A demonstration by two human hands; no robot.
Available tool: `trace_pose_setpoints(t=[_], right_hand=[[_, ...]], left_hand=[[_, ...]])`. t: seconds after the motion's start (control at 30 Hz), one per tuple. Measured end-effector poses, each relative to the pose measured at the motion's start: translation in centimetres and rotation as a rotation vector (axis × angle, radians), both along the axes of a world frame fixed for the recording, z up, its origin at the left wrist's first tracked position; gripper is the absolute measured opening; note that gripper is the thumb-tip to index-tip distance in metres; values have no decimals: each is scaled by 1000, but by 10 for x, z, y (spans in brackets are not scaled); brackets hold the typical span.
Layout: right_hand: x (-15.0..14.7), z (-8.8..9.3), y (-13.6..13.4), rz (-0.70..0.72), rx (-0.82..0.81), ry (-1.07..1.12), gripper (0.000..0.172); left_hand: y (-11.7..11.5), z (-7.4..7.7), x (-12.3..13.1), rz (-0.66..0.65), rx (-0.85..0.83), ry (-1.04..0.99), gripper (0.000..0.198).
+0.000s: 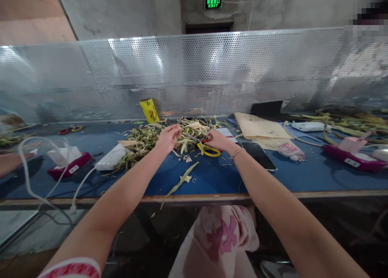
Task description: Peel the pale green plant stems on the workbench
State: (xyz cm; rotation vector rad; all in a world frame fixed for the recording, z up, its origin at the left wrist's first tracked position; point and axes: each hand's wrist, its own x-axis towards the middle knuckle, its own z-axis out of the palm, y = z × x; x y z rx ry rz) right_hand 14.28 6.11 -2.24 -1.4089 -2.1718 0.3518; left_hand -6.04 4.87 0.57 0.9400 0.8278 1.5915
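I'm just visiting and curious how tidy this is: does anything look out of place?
Yes. A long leaf lies apart from the pile, one end poking past the front edge of the table, as if strayed. The yellow box behind the pile also looks tilted.

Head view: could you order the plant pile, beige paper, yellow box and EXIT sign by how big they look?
Largest to smallest:
1. Plant pile
2. Beige paper
3. Yellow box
4. EXIT sign
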Motion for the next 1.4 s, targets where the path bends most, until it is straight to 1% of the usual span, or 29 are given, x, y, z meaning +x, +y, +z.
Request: trace_pose_setpoints(t=[0.13, 0.23, 0.37, 0.43, 0.53, 0.63, 0.73, 0.83, 1.0, 1.17, 1.23, 1.3, 1.4], right_hand=[[0, 7, -6, 102, -132, -20, 28], [-3, 10, -11, 134, -121, -16, 25], [-4, 12, -12, 133, -94, -11, 12], [-4, 12, -11, 147, -85, 50, 9], [-5, 11, -10, 228, -91, 226, 6], [-7, 10, -10, 297, -107, 376, 7], [-8, 9, -9, 370, -108, 448, 9], [-9, 8, -8, 435, -103, 466, 9], [-9, 8, -9, 423, -102, 430, 7], [-11, 11, -15, 446, -172, 308, 11], [-12, 11, -15, 463, -184, 293, 13], [-14, 10, -15, 455, -144, 338, 12], [-20, 9, -16, 379, 13, 450, 10]], left_hand=[[-1, 0, 1, 2, -11, 40, 9], [-3, 0, 2, -4, -6, 69, 8], [-4, 0, 3, -13, -17, 90, 9], [-4, -1, 3, -17, -16, 97, 9], [-2, -3, 2, -18, -1, 116, 10], [0, -6, 2, -20, 21, 144, 14], [-1, -7, 3, -32, 50, 183, 18], [-4, -7, 4, -76, 68, 236, 23], [-7, -8, 7, -125, 106, 314, 27], [-3, -13, 6, -146, 144, 385, 30], [-2, -14, 5, -141, 161, 416, 30], [-2, -14, 5, -130, 181, 439, 29], [-4, -13, 7, -118, 218, 470, 28]])
